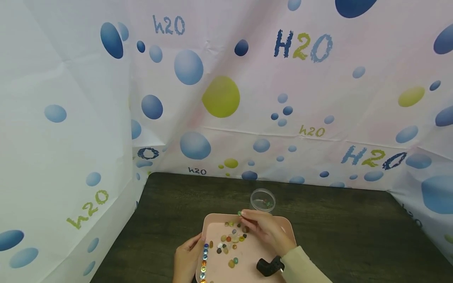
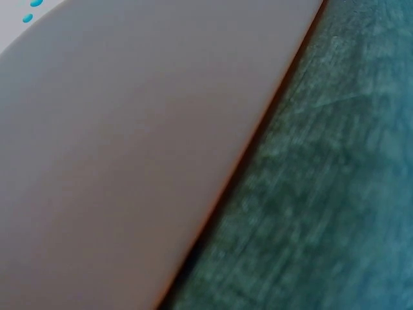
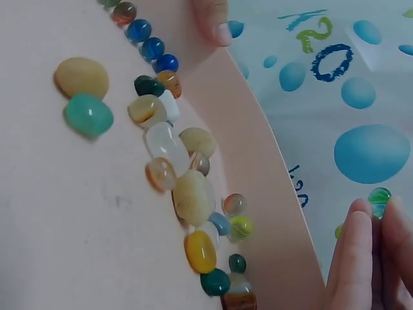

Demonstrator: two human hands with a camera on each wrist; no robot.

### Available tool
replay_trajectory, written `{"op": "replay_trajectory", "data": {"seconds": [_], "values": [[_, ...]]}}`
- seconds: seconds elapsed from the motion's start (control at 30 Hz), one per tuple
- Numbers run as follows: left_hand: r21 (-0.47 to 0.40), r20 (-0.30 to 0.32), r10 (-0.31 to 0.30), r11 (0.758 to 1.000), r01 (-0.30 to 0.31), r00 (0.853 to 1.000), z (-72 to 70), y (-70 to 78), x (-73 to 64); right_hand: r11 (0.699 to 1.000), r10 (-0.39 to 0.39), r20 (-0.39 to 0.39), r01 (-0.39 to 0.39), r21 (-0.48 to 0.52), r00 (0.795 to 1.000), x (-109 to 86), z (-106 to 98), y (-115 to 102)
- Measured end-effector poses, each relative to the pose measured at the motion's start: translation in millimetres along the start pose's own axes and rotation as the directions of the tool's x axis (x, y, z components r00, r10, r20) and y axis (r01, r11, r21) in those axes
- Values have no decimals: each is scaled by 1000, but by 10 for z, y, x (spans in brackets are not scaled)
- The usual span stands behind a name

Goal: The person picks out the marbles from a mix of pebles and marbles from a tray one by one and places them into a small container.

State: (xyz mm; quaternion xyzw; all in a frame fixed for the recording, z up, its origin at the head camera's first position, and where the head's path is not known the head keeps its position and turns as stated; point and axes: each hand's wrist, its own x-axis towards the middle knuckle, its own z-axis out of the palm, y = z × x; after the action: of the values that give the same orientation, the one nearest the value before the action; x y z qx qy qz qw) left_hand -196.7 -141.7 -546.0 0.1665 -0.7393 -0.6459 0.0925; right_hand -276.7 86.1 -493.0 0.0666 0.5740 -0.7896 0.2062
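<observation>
My right hand (image 1: 263, 226) pinches a green glass marble (image 3: 380, 201) between thumb and fingertips, above the far rim of a pink tray (image 1: 247, 271). At the tray's left side, my left hand (image 1: 186, 257) grips the rim, its thumb (image 3: 211, 22) over the wall in the right wrist view. A row of marbles (image 1: 203, 269), blue, orange and clear, lines the left wall inside. Polished stones mixed with marbles lie scattered in the tray, among them a yellow stone (image 3: 201, 252), a beige stone (image 3: 82, 79) and a turquoise stone (image 3: 89, 115).
Behind the tray stands a round clear plastic container (image 1: 262, 191) with a few small red and green pieces inside. The dark wooden table (image 1: 339, 232) extends to both sides. A white sheet (image 1: 318, 86) with bubble prints hangs around it. The black wrist camera (image 1: 269, 267) overlaps the tray's right part.
</observation>
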Motion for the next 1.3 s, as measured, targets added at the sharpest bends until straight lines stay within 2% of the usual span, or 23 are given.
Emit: {"op": "replay_trajectory", "data": {"seconds": [0.07, 0.17, 0.33, 0.43, 0.6, 0.73, 0.87, 1.0, 1.1, 1.23, 1.3], "values": [[9, -3, -1, 1000, 1, 1000, -2, 3, 2, 997, 17, -5, -16, 80, 1000, -27, -41, -12], [25, -5, 14, 1000, -14, 1000, -8, 7, 3, 989, 33, -32, -28, 146, 999, -47, -75, -20], [39, 3, 9, 999, -9, 1000, -19, 18, -9, 985, 27, -81, -13, 170, 996, -55, -116, -36], [45, 2, -4, 999, 3, 1000, -29, 26, -19, 990, 5, -87, 8, 144, 996, -66, -147, -57], [62, 1, -2, 998, 2, 1000, -35, 36, -17, 997, -42, -100, 48, 57, 994, -74, -230, -134], [74, 1, 3, 997, -3, 1000, -37, 35, -17, 998, -63, -144, 62, -11, 988, -78, -294, -221], [72, 3, -6, 997, 6, 1000, -34, 35, -15, 987, -99, -188, 72, -142, 977, -79, -349, -340], [80, 4, -3, 997, 3, 1000, -32, 32, -9, 942, -133, -227, 52, -331, 965, -87, -379, -468], [90, 2, 5, 996, -5, 1000, -34, 32, -4, 923, -165, -243, 62, -381, 956, -81, -394, -545], [100, 3, 8, 995, -8, 1000, -41, 37, -10, 902, -233, -232, 120, -415, 944, -45, -407, -591], [95, 5, 4, 996, -4, 1000, -46, 36, -18, 855, -285, -221, 143, -499, 933, -27, -412, -584]]}}
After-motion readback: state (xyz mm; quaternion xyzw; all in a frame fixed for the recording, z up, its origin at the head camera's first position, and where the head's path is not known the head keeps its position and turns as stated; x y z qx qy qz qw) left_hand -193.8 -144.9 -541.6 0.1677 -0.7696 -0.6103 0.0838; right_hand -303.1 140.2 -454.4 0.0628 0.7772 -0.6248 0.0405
